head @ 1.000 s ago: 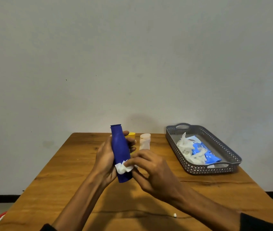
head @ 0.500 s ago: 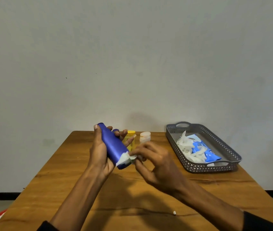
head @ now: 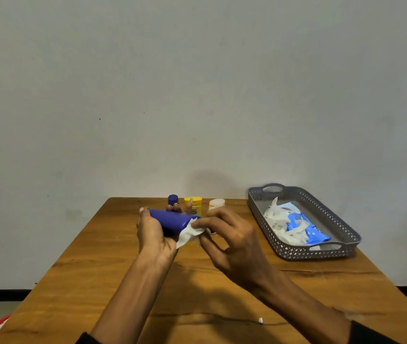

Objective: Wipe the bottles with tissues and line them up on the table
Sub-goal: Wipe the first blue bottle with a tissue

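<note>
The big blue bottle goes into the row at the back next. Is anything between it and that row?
Nothing visible: the blue bottle in the left hand hangs just before the row of small bottles.

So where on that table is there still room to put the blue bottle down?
Bare wood lies left of the left hand, out to the table edge, and along the near edge below both arms. It is crowded at the far edge, where three small bottles stand, and on the right, where the grey tray sits.

Four bottles: blue one held (head: 172,220), three standing; one tray (head: 326,253); two hands.
</note>
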